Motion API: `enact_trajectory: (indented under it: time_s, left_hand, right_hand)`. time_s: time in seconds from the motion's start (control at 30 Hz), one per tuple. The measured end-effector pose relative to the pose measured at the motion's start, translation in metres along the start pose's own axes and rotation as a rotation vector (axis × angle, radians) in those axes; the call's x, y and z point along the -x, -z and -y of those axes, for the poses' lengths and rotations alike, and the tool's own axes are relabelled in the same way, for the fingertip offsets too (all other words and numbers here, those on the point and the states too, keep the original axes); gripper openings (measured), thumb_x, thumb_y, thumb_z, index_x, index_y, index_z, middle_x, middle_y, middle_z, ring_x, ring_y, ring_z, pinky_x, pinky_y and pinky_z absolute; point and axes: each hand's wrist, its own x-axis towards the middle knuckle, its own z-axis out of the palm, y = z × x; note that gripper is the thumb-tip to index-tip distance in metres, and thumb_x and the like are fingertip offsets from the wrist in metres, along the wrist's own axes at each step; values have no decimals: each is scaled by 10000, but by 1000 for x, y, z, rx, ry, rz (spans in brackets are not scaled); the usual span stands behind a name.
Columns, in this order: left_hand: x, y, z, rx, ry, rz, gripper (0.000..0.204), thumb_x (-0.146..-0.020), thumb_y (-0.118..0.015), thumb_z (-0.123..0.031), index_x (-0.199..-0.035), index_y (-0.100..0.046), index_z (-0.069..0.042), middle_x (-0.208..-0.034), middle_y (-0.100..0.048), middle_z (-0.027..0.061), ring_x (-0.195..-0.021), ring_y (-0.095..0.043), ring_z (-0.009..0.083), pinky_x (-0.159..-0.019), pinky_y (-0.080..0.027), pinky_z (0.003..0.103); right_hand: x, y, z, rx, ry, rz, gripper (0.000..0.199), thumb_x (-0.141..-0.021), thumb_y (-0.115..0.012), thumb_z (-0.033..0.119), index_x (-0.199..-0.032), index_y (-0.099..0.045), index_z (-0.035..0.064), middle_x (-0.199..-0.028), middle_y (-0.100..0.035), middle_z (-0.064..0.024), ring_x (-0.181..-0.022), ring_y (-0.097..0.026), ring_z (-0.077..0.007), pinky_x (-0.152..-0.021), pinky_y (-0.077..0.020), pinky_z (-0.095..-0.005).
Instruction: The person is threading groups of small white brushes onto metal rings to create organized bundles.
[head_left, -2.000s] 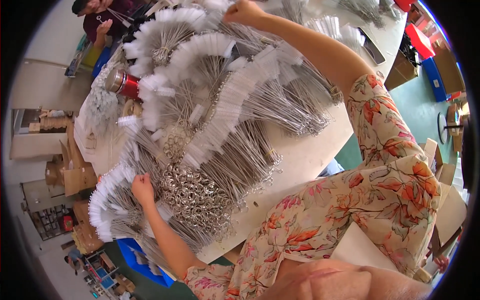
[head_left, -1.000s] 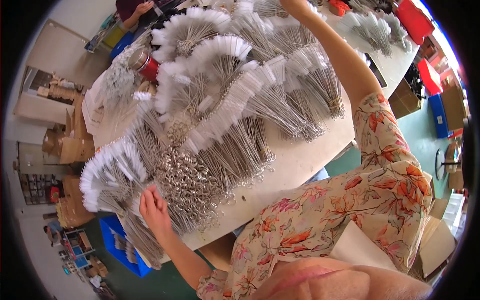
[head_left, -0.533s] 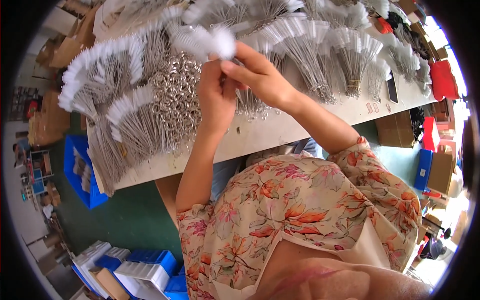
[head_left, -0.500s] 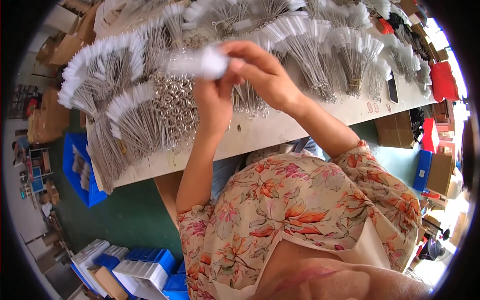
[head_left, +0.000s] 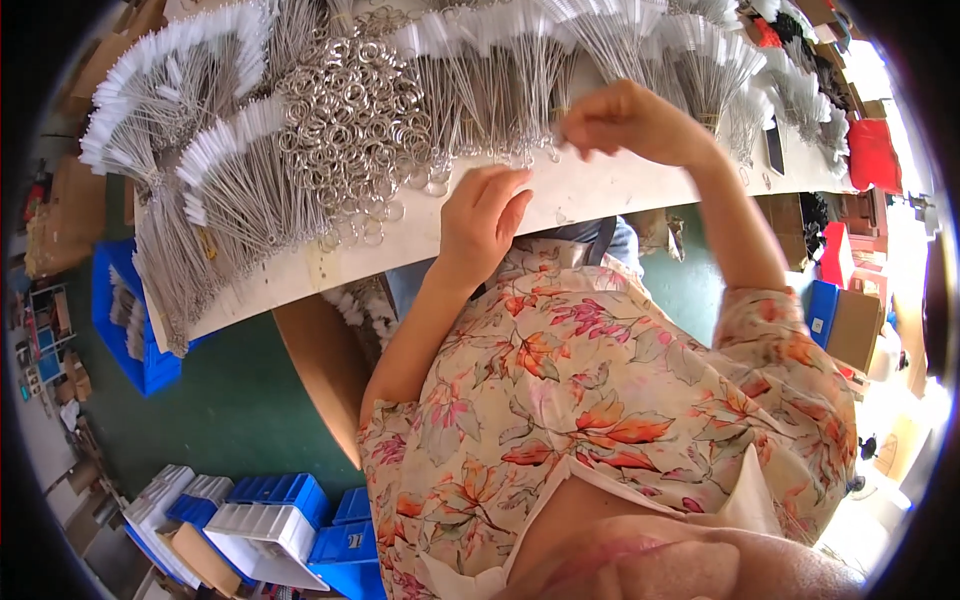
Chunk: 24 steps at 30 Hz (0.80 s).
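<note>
My left hand (head_left: 480,222) is just off the table's front edge, its thumb and bent fingers apart with nothing visible between them. Farther right, my right hand (head_left: 632,125) hovers over the front of the table, fingers curled and smeared by motion; what they hold, if anything, cannot be made out. Between and beyond the hands lies a row of wire-handled brushes (head_left: 480,85) with white bristle heads and looped ends toward me. Left of them is a heap of silver metal rings (head_left: 350,125), several scattered along its near side.
More brush bundles cover the left (head_left: 240,190) and the far right (head_left: 712,70) of the white table (head_left: 290,268). A dark phone (head_left: 775,147) lies at the right. Blue bins (head_left: 140,330) and an open cardboard box (head_left: 318,370) stand below the table's edge.
Both hands were together over the rings, with a blurred white bristle head at them. They have parted and come nearer me, the right hand going rightward; that brush no longer shows in them.
</note>
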Motion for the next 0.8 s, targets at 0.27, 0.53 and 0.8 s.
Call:
enact_trajectory:
  time_s: [0.27,0.53,0.8]
  left_hand:
    - [25,-6,2,128,349,190,220,-797,-641,-39,-1011,-594,-19,-857,-622,104,-688,-606,156,-574,-483,260]
    - [21,24,-17,36,-135,70,196,-727,-703,-54,-891,-595,-48,-802,-616,80,-649,-596,233,-537,-479,297]
    - [12,54,22,-364,433,177,138,-755,-675,-125,-838,-577,-76,-771,-605,73,-658,-596,224,-549,-463,332]
  right_hand:
    - [14,-62,-68,1350,-17,134,51,-762,-619,145,-765,-633,96,-803,-659,-48,-778,-644,-210,-620,-479,-335]
    - [6,-66,-31,-484,-335,496,221,-895,-539,228,-853,-614,24,-679,-572,-5,-594,-494,-59,-537,-409,-213]
    - [10,-38,-52,906,6,-44,136,-838,-582,132,-923,-641,45,-818,-647,-77,-686,-603,-189,-576,-470,-296]
